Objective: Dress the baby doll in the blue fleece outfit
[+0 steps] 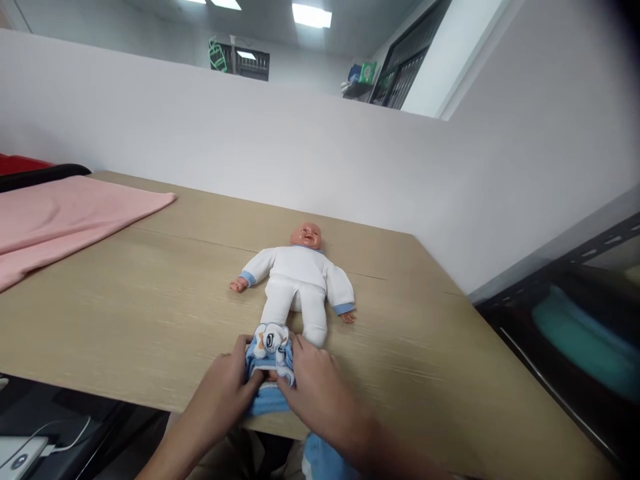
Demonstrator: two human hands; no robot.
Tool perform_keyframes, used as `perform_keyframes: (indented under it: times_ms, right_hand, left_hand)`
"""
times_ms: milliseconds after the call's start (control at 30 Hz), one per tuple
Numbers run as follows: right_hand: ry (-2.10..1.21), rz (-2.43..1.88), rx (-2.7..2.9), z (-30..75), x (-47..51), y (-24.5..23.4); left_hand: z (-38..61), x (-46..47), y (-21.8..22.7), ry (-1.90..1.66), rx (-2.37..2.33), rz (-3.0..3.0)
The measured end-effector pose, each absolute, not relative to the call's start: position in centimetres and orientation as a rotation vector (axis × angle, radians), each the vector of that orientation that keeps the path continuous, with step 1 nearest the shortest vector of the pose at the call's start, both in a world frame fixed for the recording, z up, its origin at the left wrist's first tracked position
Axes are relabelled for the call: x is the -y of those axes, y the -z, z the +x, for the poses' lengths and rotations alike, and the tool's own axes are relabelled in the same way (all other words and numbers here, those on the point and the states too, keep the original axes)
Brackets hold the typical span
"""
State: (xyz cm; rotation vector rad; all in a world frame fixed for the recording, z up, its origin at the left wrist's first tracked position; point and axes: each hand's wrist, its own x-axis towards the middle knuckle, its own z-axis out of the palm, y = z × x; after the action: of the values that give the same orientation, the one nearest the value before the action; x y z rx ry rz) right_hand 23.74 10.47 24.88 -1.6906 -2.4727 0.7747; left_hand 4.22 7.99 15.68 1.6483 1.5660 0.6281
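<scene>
A baby doll [301, 267] in a white outfit with blue cuffs lies on its back, legs toward me. At the end of its leg on the left side of the view is a blue and white garment [270, 343] with a cartoon animal face on it. My left hand [233, 373] grips the garment's left edge, thumb bent inward. Opposite it, my right hand [315, 383] pinches the right edge. A bit of the doll's skin-coloured foot shows between my thumbs. More blue cloth [327, 457] hangs below the table edge under my right forearm.
The wooden table [165, 313] ends at a white wall [225, 140]. A pink cloth [80, 213] lies at the left, beside a red and black object [35, 167]. Below left sits a white device [23, 457] with a cable. A dark rack [560, 373] stands right of the table.
</scene>
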Motion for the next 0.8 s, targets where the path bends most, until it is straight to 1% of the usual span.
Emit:
perform_keyframes:
  times_ms: [200, 333, 500, 667, 800]
  right_hand:
    - [-0.781, -1.577, 2.643, 24.2, -10.3, -24.8]
    - [-0.775, -1.506, 2.73, 25.0, -10.6, -23.8]
    - [-0.756, -1.478, 2.688, 25.8, -10.8, -22.8]
    - [-0.92, -1.373, 2.436, 26.3, -11.1, -22.2]
    - [-0.994, -1.277, 2.248, 26.8, -11.7, -21.3]
  left_hand:
    - [4.5, -7.9, -15.8, -0.446, -1.591, 1.798]
    - [4.6, -7.9, -15.7, -0.438, -1.506, 1.824]
    - [4.4, -7.6, -14.9, -0.58, -1.458, 1.804]
    - [4.0, -7.2, -13.6, -0.871, -1.36, 1.767]
    - [3.4, -7.0, -11.9, -0.952, -1.288, 1.617]
